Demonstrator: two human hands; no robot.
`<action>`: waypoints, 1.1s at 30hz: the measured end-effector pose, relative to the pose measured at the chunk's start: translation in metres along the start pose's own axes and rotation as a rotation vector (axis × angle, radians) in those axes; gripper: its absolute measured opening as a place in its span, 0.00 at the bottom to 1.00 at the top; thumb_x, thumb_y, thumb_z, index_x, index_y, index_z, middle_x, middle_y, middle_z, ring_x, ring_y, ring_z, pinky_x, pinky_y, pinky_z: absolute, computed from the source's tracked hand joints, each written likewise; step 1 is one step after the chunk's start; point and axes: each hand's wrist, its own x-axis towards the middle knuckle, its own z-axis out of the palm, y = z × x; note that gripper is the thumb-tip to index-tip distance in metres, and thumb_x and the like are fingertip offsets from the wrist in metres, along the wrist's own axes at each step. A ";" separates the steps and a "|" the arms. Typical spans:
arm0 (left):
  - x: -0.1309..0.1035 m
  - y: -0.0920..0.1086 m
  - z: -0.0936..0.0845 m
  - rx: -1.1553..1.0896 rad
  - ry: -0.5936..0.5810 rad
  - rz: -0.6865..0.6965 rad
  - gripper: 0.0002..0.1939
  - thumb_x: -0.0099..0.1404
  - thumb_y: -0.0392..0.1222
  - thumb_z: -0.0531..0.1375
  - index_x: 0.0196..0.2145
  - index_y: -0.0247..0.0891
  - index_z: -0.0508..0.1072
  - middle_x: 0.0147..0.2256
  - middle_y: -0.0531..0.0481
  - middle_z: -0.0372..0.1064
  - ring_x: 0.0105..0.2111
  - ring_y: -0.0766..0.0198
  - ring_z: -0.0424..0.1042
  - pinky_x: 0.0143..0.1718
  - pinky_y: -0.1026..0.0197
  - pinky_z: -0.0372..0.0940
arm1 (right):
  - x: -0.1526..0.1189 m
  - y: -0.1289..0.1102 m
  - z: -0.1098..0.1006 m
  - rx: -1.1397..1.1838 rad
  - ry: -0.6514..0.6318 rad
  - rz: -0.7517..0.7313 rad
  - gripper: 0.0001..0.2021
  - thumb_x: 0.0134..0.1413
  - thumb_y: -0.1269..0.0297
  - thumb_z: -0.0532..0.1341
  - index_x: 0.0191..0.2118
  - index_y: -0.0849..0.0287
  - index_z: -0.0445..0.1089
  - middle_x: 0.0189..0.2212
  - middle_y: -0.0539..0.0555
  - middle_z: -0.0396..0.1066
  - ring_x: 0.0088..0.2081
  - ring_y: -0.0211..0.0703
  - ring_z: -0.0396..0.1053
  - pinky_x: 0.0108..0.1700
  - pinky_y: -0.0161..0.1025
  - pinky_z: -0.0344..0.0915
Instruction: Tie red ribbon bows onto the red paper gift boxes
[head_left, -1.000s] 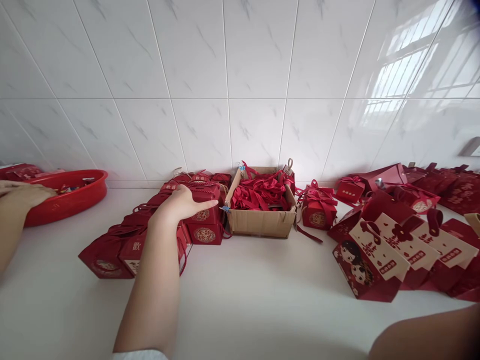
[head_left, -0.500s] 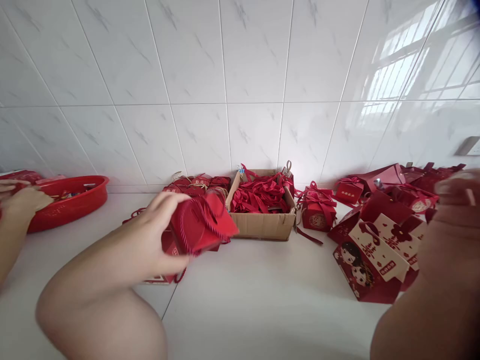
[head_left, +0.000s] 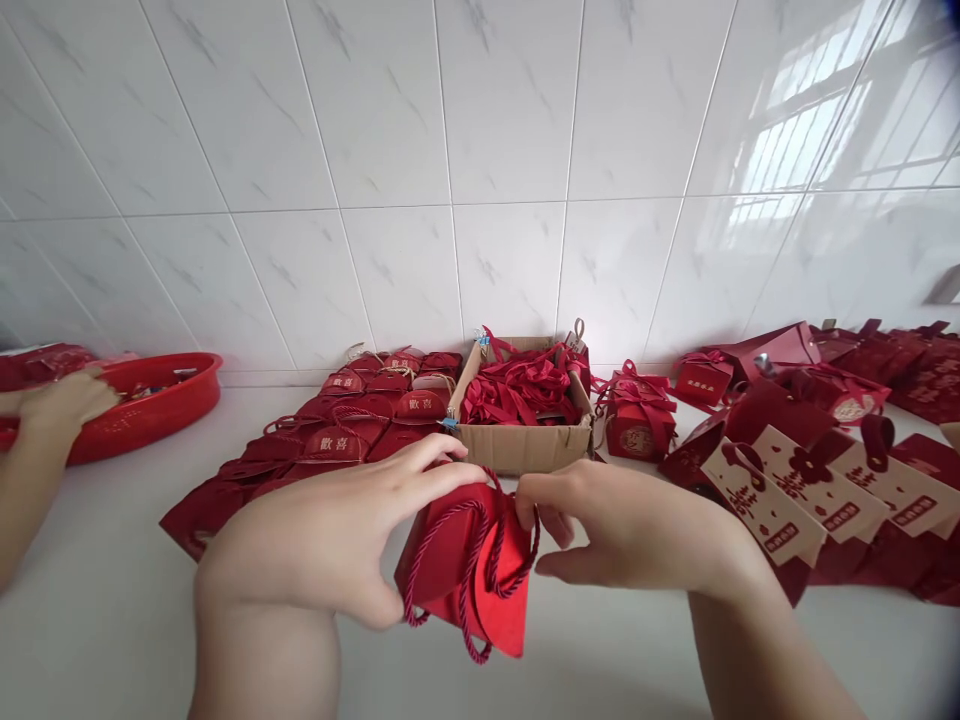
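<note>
Red card gift box (head_left: 501, 612), held in the half-open left hand (head_left: 356, 530). Right hand (head_left: 622, 520), fingers bent at its twisted dark-red cord (head_left: 466, 585), grip unclear. Brown cardboard carton (head_left: 517, 447), near the white tabletop's (head_left: 592, 640) back edge.

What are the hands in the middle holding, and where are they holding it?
A red gift box. The left hand holds its side; the right hand's fingers are at its twisted cord, but whether they pinch it can't be told.

Bright, soft daylight; barred window glare (head_left: 787, 140) whitens the wall tiles (head_left: 510, 120) above and right of the right hand (head_left: 615, 525). Faint shadow dulls the counter (head_left: 600, 650) below it. Tile lines splay outward; 1 upper corner darkens.
</note>
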 end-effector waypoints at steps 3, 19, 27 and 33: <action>0.022 -0.005 0.000 -0.095 -0.194 0.057 0.42 0.43 0.36 0.64 0.58 0.52 0.60 0.58 0.52 0.57 0.45 0.59 0.70 0.33 0.69 0.66 | 0.006 0.002 0.007 -0.002 -0.062 0.049 0.05 0.50 0.62 0.60 0.32 0.56 0.67 0.27 0.47 0.69 0.26 0.33 0.63 0.24 0.31 0.52; 0.078 -0.013 0.023 -0.044 -0.318 0.092 0.35 0.55 0.35 0.56 0.60 0.56 0.58 0.58 0.55 0.63 0.51 0.57 0.68 0.42 0.63 0.65 | 0.024 0.015 0.009 -0.125 -0.266 0.224 0.06 0.45 0.68 0.54 0.22 0.58 0.64 0.16 0.45 0.56 0.18 0.31 0.48 0.18 0.34 0.42; 0.065 -0.001 0.019 -0.040 -0.323 0.045 0.24 0.59 0.42 0.55 0.54 0.49 0.67 0.50 0.52 0.71 0.46 0.58 0.71 0.43 0.63 0.65 | 0.029 0.025 0.016 -0.083 -0.250 0.194 0.03 0.45 0.66 0.55 0.26 0.57 0.66 0.21 0.46 0.64 0.20 0.32 0.57 0.20 0.32 0.48; 0.057 -0.002 0.018 -0.063 -0.309 0.056 0.26 0.59 0.41 0.56 0.55 0.51 0.65 0.53 0.53 0.68 0.48 0.59 0.70 0.46 0.62 0.64 | 0.029 0.028 0.011 -0.127 -0.247 0.305 0.05 0.43 0.73 0.53 0.23 0.59 0.64 0.18 0.48 0.62 0.18 0.32 0.53 0.18 0.34 0.46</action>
